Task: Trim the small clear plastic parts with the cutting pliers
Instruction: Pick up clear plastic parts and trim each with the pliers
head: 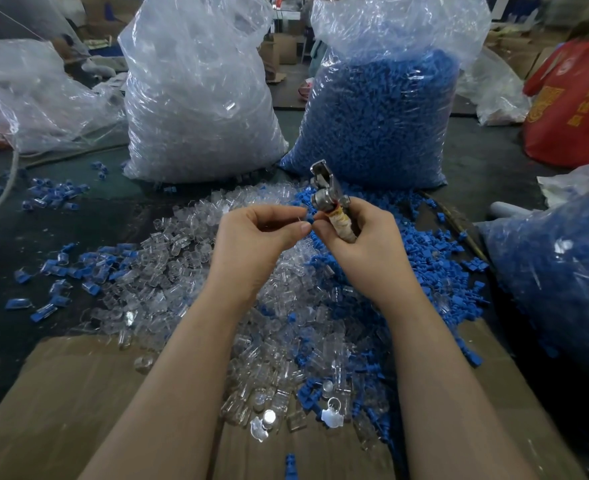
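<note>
Nearest to us lies a flat sheet of brown cardboard [78,393], matt and creased, with a single blue plastic piece [290,466] at its near edge. Over its far part spreads a heap of small clear plastic parts [168,271], glossy little tubular shapes, mixed on the right with loose blue plastic parts [431,251], blocky and matt.

Above the heap our two bare forearms meet. Our left hand [262,233] has its fingers curled, thumb and forefinger pinched together on something tiny near a blue bit; we cannot tell what it is. Just beside it, our right hand [366,237] grips the cutting pliers [327,192] by a handle wrapped in pale worn tape with a yellow band, the steel head pointing up and away.

At right a clear bag of blue parts [556,271] carries a white label; we read "800" on it, the rest blurred. Farther off stand two tall crinkled clear bags on the dark floor: one of clear parts [196,98], one of blue parts [383,109]. A red sack [570,105] with yellow characters, unreadable to us, sits far right.
</note>
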Action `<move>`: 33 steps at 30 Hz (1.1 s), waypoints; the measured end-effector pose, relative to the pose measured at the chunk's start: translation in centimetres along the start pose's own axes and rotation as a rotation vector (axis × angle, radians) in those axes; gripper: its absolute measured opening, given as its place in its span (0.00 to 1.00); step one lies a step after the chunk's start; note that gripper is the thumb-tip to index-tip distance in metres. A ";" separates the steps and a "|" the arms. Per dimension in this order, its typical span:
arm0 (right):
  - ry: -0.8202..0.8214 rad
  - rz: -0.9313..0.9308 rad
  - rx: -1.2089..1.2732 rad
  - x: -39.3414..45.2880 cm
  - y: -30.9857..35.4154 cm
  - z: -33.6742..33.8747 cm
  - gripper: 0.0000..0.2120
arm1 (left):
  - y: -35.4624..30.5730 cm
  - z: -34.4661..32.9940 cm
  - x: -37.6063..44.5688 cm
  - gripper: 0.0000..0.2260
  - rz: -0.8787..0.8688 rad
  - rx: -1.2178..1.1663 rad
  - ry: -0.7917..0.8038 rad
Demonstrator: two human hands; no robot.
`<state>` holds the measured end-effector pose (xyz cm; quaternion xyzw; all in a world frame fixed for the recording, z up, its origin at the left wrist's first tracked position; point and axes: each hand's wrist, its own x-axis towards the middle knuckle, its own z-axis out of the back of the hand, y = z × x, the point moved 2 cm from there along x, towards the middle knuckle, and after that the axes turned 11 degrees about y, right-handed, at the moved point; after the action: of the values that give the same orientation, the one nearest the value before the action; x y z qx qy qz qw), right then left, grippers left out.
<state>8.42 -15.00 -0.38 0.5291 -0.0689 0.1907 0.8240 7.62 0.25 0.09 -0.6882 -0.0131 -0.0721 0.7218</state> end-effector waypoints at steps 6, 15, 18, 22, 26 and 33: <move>0.013 -0.011 -0.007 0.0 0.0 -0.1 0.08 | 0.1 0.2 0.1 0.08 -0.005 -0.003 0.012; 0.013 -0.137 -0.037 0.0 -0.9 0.4 0.03 | 0.3 0.4 0.4 0.11 -0.006 -0.161 -0.019; 0.046 -0.169 -0.067 -0.1 -1.1 0.6 0.04 | 0.4 0.6 0.4 0.11 -0.026 -0.186 -0.030; 0.116 -0.174 -0.144 -0.2 -1.2 0.6 0.06 | 0.5 0.8 0.4 0.11 -0.059 -0.187 -0.040; 0.176 -0.174 -0.200 -0.1 -1.1 0.3 0.05 | 0.5 0.9 0.5 0.11 -0.091 -0.159 -0.048; 0.208 -0.170 -0.232 -0.2 -0.8 0.1 0.07 | 0.5 1.1 0.6 0.12 -0.129 -0.097 -0.032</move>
<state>8.61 -15.40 -1.11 0.4116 0.0400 0.1646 0.8955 8.33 1.35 -0.30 -0.7211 -0.0654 -0.1080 0.6813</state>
